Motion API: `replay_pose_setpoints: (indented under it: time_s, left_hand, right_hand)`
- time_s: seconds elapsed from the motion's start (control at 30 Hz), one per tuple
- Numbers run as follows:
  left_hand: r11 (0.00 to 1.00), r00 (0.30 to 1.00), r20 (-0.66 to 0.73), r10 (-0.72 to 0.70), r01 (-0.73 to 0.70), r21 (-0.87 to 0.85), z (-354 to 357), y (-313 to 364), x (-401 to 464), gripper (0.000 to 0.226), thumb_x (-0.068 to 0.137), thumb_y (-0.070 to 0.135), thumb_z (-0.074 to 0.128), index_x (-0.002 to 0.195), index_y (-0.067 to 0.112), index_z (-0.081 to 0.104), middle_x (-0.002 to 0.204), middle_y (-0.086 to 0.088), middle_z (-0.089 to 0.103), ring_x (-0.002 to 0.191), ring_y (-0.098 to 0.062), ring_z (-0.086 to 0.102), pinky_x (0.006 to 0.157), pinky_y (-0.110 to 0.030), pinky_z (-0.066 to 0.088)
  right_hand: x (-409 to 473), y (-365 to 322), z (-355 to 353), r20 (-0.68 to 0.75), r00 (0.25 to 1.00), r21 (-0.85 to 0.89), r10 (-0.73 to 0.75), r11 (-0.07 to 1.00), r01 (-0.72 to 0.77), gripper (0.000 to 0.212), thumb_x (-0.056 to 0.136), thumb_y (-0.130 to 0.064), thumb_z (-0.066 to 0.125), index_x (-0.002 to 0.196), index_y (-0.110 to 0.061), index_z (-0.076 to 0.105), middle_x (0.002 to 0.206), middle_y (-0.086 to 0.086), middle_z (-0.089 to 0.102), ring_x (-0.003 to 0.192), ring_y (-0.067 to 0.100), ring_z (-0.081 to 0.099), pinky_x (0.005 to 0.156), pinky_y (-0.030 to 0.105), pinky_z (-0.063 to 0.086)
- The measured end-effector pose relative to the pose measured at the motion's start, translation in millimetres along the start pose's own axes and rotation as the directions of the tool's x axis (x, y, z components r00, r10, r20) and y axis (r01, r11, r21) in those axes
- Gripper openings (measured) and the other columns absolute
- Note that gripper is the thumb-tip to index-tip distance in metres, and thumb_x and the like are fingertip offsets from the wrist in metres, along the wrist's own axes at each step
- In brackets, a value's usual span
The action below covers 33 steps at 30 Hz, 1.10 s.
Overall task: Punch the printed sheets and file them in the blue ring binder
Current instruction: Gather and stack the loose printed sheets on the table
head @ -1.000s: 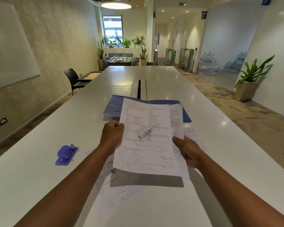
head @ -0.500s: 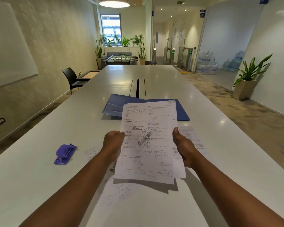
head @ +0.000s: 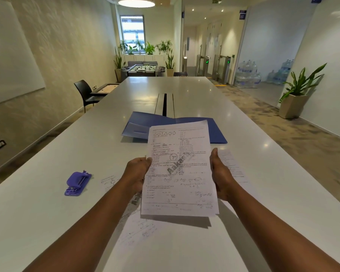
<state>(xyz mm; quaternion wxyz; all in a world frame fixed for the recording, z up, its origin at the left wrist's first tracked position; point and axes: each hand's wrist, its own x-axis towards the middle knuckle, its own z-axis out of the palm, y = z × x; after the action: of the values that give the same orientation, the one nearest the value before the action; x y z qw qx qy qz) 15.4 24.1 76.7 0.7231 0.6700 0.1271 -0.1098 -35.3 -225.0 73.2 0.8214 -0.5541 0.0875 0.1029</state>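
Note:
A squared stack of printed sheets (head: pixel 180 171) is held upright above the white table (head: pixel 47 203). My left hand (head: pixel 136 171) grips its left edge and my right hand (head: pixel 221 173) grips its right edge. Behind the stack the blue ring binder (head: pixel 145 124) lies open on the table, partly hidden by the paper. A purple hole punch (head: pixel 77 183) sits on the table to the left of my left forearm. More printed sheets (head: pixel 137 228) lie flat under my arms, and another sheet (head: pixel 231 165) lies to the right of my right hand.
A cable slot (head: pixel 164 104) runs down the table's middle beyond the binder. A black chair (head: pixel 84 94) stands at the left edge. A potted plant (head: pixel 296 95) stands on the floor at the right. A foosball table (head: pixel 142 68) is at the far end.
The two offset sheets have been brought together into one aligned stack. My right hand moved up and in along the right edge, and the stack now stands straighter.

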Motion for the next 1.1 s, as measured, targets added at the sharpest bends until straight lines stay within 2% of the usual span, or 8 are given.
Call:
replay_pose_setpoints:
  time_s: [0.07,0.2,0.37,0.47,0.63,0.7,0.87,1.1]
  left_hand:
    - [1.0,1.0,0.001,0.014,-0.014,0.02,1.0,-1.1,-0.3,0.022,0.101,0.025,0.06,0.109,0.005,0.064,0.09,-0.012,0.079,0.076,-0.027,0.074,0.07,-0.04,0.06]
    - [0.996,0.999,0.012,0.053,-0.054,0.07,1.6,0.3,-0.7,0.021,0.102,0.03,0.059,0.104,0.009,0.059,0.096,-0.015,0.076,0.081,-0.03,0.072,0.067,-0.04,0.058]
    - [0.989,0.99,0.045,0.137,-0.139,0.05,-2.3,10.1,4.4,0.026,0.097,0.023,0.067,0.12,0.018,0.056,0.104,-0.012,0.077,0.091,-0.03,0.072,0.066,-0.039,0.057]
    - [0.981,0.977,0.092,0.19,-0.193,0.016,-3.0,17.8,3.5,0.029,0.093,0.018,0.072,0.119,0.013,0.058,0.104,-0.01,0.078,0.089,-0.029,0.075,0.068,-0.04,0.06]
    - [0.961,0.952,0.135,0.273,-0.275,-0.006,-2.8,20.1,5.3,0.042,0.087,0.015,0.078,0.125,0.011,0.06,0.117,-0.008,0.076,0.103,-0.034,0.074,0.092,-0.058,0.057]
    - [0.946,0.939,0.127,0.318,-0.324,0.028,-0.3,19.2,3.7,0.044,0.087,0.015,0.078,0.128,0.015,0.06,0.119,-0.005,0.075,0.105,-0.03,0.073,0.092,-0.056,0.058]
    - [0.901,0.908,0.098,0.408,-0.418,0.114,3.2,11.9,4.1,0.038,0.092,0.008,0.072,0.128,0.017,0.063,0.124,-0.003,0.073,0.109,-0.024,0.072,0.093,-0.045,0.06]
    - [0.847,0.847,0.02,0.531,-0.531,0.008,9.1,21.8,1.0,0.025,0.098,0.009,0.064,0.122,0.018,0.063,0.12,0.0,0.074,0.107,-0.02,0.073,0.089,-0.039,0.06]
  right_hand:
    - [0.6,0.8,-0.5,0.038,0.999,0.027,0.016,0.999,-0.018,0.057,0.091,-0.07,0.047,0.135,-0.035,0.055,0.134,0.01,0.067,0.12,0.04,0.065,0.088,0.052,0.057]
    - [1.3,-0.4,-1.8,0.023,0.986,-0.254,-0.167,0.953,0.167,0.031,0.099,-0.028,0.062,0.13,-0.024,0.059,0.131,0.007,0.069,0.113,0.03,0.07,0.095,0.053,0.057]
    - [2.4,-7.1,0.2,-0.018,0.97,-0.421,-0.243,0.882,0.213,0.024,0.1,-0.026,0.061,0.124,-0.03,0.063,0.118,-0.005,0.075,0.106,0.028,0.073,0.093,0.058,0.057]
    - [2.8,-14.4,2.3,0.006,0.961,-0.432,-0.276,0.866,0.252,0.023,0.1,-0.025,0.062,0.122,-0.03,0.065,0.118,-0.005,0.075,0.107,0.029,0.072,0.094,0.059,0.056]
    - [6.4,-21.6,5.8,-0.012,0.955,-0.412,-0.297,0.871,0.266,0.026,0.098,-0.017,0.064,0.122,-0.028,0.065,0.117,-0.003,0.076,0.108,0.029,0.072,0.098,0.058,0.054]
    - [9.6,-21.8,5.7,-0.055,0.949,-0.417,-0.312,0.87,0.262,0.027,0.098,-0.015,0.064,0.121,-0.028,0.065,0.118,-0.005,0.075,0.112,0.027,0.07,0.099,0.053,0.054]
    - [7.7,-21.5,11.1,-0.07,0.931,-0.469,-0.358,0.835,0.286,0.023,0.101,-0.015,0.06,0.11,-0.036,0.064,0.111,-0.016,0.073,0.105,0.017,0.069,0.076,0.027,0.056]
    - [3.8,-32.0,17.5,-0.125,0.86,-0.374,-0.494,0.826,0.421,0.023,0.097,-0.007,0.061,0.111,-0.024,0.067,0.108,-0.001,0.077,0.095,0.023,0.074,0.079,0.04,0.061]
